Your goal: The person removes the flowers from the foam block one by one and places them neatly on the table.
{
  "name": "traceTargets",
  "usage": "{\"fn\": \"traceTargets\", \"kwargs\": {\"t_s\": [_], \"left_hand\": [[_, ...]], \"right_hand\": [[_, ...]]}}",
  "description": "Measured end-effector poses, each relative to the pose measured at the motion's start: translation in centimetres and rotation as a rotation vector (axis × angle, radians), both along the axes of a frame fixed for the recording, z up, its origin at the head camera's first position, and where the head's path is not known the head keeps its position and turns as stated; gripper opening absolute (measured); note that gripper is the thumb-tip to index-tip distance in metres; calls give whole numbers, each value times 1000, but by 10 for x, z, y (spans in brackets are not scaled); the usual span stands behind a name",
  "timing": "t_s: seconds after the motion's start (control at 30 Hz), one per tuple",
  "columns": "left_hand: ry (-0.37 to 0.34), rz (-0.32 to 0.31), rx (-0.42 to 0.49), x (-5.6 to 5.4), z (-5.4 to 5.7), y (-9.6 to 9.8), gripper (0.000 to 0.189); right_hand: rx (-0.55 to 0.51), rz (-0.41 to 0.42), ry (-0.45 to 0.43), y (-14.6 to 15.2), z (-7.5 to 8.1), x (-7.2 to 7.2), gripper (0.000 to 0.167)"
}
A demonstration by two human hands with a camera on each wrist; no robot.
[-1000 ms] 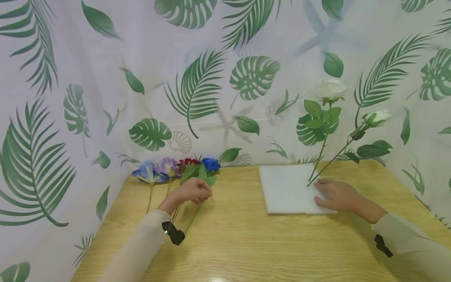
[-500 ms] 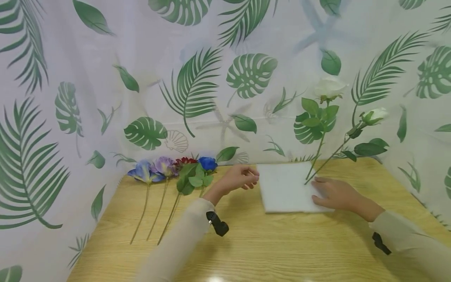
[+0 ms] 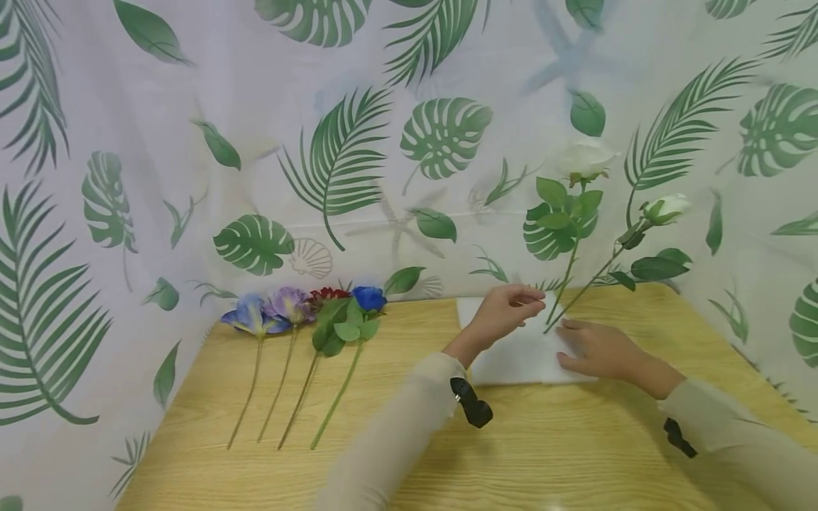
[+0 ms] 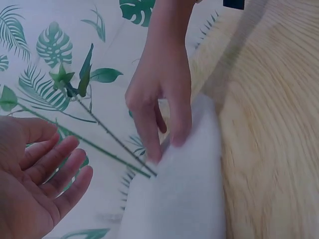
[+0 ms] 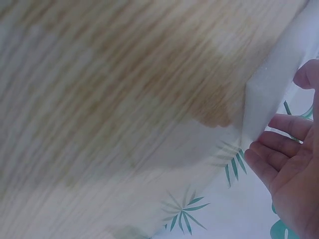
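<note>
A white foam board [image 3: 511, 362] lies on the table, with two white artificial roses standing in it. The taller rose [image 3: 584, 160] is open; the other rose [image 3: 664, 209] is smaller and leans right. My right hand [image 3: 603, 349] holds the board at its right edge, thumb and fingers against the foam in the right wrist view. Over the board, just left of the stems, is my left hand [image 3: 501, 314]. Its fingers are loosely bent and hold nothing, as the left wrist view shows beside the green stems [image 4: 112, 155].
At the table's left lie several artificial flowers in a row: a blue-violet flower [image 3: 255, 316], a purple flower [image 3: 290, 305], a dark red flower [image 3: 329, 294] and a blue rose [image 3: 368, 298]. A leaf-printed curtain [image 3: 358, 71] hangs behind the wooden table [image 3: 409, 440].
My left hand has moved right, from the blue rose's stem to the foam board near the white roses' stems. My right hand has stayed at the board's edge. The view has shifted slightly.
</note>
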State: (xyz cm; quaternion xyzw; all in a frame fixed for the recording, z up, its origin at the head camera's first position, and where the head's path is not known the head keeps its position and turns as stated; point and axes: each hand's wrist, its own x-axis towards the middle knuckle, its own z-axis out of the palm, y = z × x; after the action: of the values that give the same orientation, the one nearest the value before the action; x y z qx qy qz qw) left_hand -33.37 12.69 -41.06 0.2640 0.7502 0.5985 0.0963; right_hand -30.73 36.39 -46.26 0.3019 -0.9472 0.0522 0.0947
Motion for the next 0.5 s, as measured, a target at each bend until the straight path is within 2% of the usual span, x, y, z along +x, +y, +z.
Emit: {"fn": "traceTargets", "kwargs": {"t_s": [0.27, 0.5], "left_hand": [[46, -54, 11, -3, 0, 38, 33], [54, -65, -45, -8, -3, 54, 45]], "right_hand": [[-15, 10, -1, 2, 0, 0, 51], [-37, 26, -10, 4, -3, -1, 48]]}}
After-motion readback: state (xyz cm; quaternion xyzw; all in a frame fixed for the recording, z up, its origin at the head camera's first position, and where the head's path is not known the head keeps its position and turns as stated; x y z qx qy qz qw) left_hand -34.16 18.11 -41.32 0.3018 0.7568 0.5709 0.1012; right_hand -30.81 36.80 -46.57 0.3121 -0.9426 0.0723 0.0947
